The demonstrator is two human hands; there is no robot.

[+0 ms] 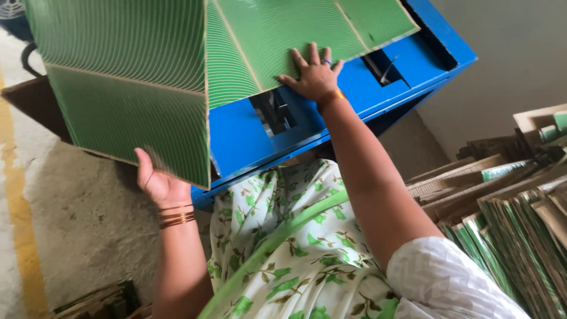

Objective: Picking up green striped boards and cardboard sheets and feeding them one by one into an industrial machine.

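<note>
A large green cardboard sheet (130, 77) with thin pale curved lines and fold creases hangs folded over the blue machine (331, 124). My left hand (158, 182), wearing bangles at the wrist, holds the sheet's lower edge near its corner. My right hand (313, 74), fingers spread, presses flat on the sheet's other panel (283, 29), which lies on the machine top. A ring shows on one right finger.
A stack of similar green and brown sheets (508, 218) stands on edge at the right. More sheets (100, 301) lie at bottom left on the concrete floor (77, 218). A yellow floor line (18, 224) runs along the left. A grey wall (514, 53) rises behind.
</note>
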